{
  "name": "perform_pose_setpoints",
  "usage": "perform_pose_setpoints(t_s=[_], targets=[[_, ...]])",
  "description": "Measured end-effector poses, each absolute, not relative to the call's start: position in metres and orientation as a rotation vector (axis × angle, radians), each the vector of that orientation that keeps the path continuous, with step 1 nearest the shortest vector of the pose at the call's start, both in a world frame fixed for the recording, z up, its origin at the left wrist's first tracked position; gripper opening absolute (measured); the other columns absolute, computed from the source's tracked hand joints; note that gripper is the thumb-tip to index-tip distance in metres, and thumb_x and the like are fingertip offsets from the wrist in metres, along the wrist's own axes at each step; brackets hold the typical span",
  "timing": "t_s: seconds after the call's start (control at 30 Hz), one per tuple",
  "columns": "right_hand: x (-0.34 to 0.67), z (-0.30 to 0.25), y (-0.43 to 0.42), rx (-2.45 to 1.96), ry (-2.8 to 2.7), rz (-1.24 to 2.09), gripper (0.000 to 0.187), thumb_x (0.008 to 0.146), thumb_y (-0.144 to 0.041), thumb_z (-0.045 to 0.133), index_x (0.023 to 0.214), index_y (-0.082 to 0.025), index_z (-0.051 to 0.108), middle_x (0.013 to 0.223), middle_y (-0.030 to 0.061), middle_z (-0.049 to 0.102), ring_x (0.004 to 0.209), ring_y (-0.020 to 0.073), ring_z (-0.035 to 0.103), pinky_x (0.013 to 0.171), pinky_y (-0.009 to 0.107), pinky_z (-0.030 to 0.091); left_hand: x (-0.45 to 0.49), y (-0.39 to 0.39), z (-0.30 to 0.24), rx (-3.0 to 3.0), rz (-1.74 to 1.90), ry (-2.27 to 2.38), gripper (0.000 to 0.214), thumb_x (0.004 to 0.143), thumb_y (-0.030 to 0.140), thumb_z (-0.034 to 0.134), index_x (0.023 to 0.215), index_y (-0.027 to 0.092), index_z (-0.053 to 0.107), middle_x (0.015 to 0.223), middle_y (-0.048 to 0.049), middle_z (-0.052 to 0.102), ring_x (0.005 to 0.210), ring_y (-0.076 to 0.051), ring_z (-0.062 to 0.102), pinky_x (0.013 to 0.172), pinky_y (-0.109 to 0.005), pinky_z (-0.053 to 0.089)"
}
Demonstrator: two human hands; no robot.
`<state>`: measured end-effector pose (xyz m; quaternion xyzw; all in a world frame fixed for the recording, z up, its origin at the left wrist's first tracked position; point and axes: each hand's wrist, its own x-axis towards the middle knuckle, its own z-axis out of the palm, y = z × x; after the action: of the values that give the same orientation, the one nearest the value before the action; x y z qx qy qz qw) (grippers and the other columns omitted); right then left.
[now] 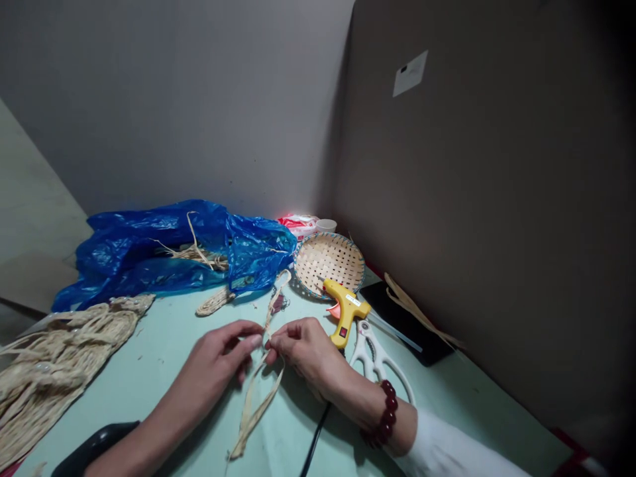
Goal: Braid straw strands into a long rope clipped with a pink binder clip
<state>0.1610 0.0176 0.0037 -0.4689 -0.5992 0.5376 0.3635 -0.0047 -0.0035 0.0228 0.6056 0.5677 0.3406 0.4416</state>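
Note:
Dry, pale plant-fibre strips (251,421) hang down between my hands toward the front of the table. Their upper end forms a narrow loop (281,283) that points away from me. My left hand (226,351) pinches the strips from the left, thumb and forefinger close together. From the right, my right hand (303,348) grips the same strips with its fingertips. Both sets of fingertips nearly meet where the strips cross, and the exact knot or crossing there is partly hidden. A dark red bead bracelet (387,414) circles my right wrist.
A yellow glue gun (344,311) rests by the woven basket (330,264), with white-handled scissors (377,354) beside it. A black flat object (412,324) lies further right. At the back is a blue plastic bag (149,245) holding fibre; braided fibre pieces (64,371) lie left.

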Motion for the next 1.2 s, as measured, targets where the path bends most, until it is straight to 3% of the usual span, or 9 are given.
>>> perform_pose_setpoints(t_s=[0.1, 0.23, 0.33, 0.43, 0.7, 0.87, 0.97, 1.1, 1.2], targets=[[0.160, 0.007, 0.016, -1.156, -1.610, 1.366, 0.026, 0.079, -0.015, 0.052, 0.058, -0.013, 0.067, 0.056, 0.0017, 0.062, 0.052, 0.0098, 0.048, 0.054, 0.021, 0.035, 0.001, 0.005, 0.009, 1.205, 0.730, 1.152, 0.031, 0.077, 0.047, 0.064, 0.070, 0.017, 0.057, 0.043, 0.0054, 0.049, 0.033, -0.007, 0.039, 0.036, -0.019, 0.027], [0.159, 0.008, 0.013, -1.123, -1.701, 1.279, 0.027, 0.083, -0.012, 0.047, 0.061, -0.014, 0.063, 0.060, 0.0027, 0.066, 0.061, 0.0124, 0.058, 0.063, 0.023, 0.039, 0.006, 0.006, -0.001, 1.124, 0.785, 1.148, 0.034, 0.074, 0.045, 0.068, 0.065, 0.014, 0.058, 0.051, 0.0076, 0.045, 0.035, 0.000, 0.020, 0.034, -0.015, 0.016], [0.159, 0.005, 0.010, -1.140, -1.746, 1.190, 0.012, 0.086, -0.011, 0.045, 0.087, -0.015, 0.057, 0.065, 0.0012, 0.068, 0.066, 0.0145, 0.061, 0.067, 0.025, 0.041, 0.005, 0.005, 0.000, 1.090, 0.828, 1.172, 0.034, 0.072, 0.043, 0.069, 0.063, 0.013, 0.057, 0.054, 0.0051, 0.050, 0.035, 0.001, 0.023, 0.034, -0.015, 0.016], [0.160, 0.001, 0.008, -1.175, -1.760, 1.161, 0.017, 0.087, -0.009, 0.042, 0.102, -0.016, 0.043, 0.067, -0.0002, 0.067, 0.068, 0.0160, 0.060, 0.064, 0.025, 0.040, 0.005, 0.003, 0.002, 1.078, 0.866, 1.206, 0.032, 0.071, 0.042, 0.070, 0.063, 0.014, 0.057, 0.055, 0.0027, 0.056, 0.034, 0.000, 0.028, 0.035, -0.016, 0.015], [0.158, 0.012, 0.006, -1.210, -1.906, 1.094, 0.018, 0.085, -0.010, 0.043, 0.102, -0.017, 0.041, 0.073, 0.0024, 0.068, 0.074, 0.0183, 0.060, 0.067, 0.027, 0.039, 0.007, 0.000, 0.004, 1.117, 0.958, 1.349, 0.025, 0.069, 0.036, 0.070, 0.064, 0.013, 0.064, 0.052, 0.0015, 0.057, 0.039, -0.003, 0.029, 0.041, -0.019, 0.014], [0.166, 0.021, 0.007, -1.289, -2.093, 0.994, 0.010, 0.089, -0.024, 0.050, 0.098, -0.018, 0.049, 0.073, 0.0032, 0.067, 0.074, 0.0196, 0.060, 0.064, 0.027, 0.037, 0.000, 0.001, 0.008, 1.144, 1.027, 1.411, 0.022, 0.070, 0.035, 0.070, 0.064, 0.014, 0.066, 0.053, 0.0040, 0.053, 0.050, -0.008, 0.037, 0.047, -0.020, 0.026], [0.178, 0.025, 0.022, -1.341, -2.147, 0.762, 0.014, 0.094, -0.029, 0.046, 0.089, -0.019, 0.055, 0.076, 0.0037, 0.066, 0.073, 0.0183, 0.059, 0.066, 0.027, 0.037, -0.005, 0.002, 0.011, 1.145, 1.072, 1.392, 0.021, 0.073, 0.034, 0.069, 0.066, 0.016, 0.063, 0.057, 0.0056, 0.051, 0.056, -0.009, 0.041, 0.053, -0.019, 0.030], [0.185, 0.026, 0.051, -1.376, -2.147, 0.466, 0.017, 0.091, -0.014, 0.044, 0.104, -0.016, 0.054, 0.098, 0.0099, 0.065, 0.088, 0.0200, 0.057, 0.076, 0.030, 0.037, -0.009, 0.008, 0.009, 1.084, 1.074, 1.316, 0.023, 0.075, 0.036, 0.065, 0.069, 0.017, 0.057, 0.058, 0.0052, 0.051, 0.053, -0.008, 0.044, 0.051, -0.018, 0.032], [0.178, 0.025, 0.066, -1.302, -2.263, 0.453, 0.024, 0.085, -0.003, 0.045, 0.105, -0.015, 0.055, 0.100, 0.0100, 0.063, 0.089, 0.0189, 0.055, 0.075, 0.028, 0.037, -0.011, 0.015, 0.006, 1.020, 1.062, 1.276, 0.024, 0.073, 0.037, 0.064, 0.067, 0.019, 0.050, 0.046, 0.0114, 0.034, 0.039, -0.004, 0.025, 0.040, -0.017, 0.018]])
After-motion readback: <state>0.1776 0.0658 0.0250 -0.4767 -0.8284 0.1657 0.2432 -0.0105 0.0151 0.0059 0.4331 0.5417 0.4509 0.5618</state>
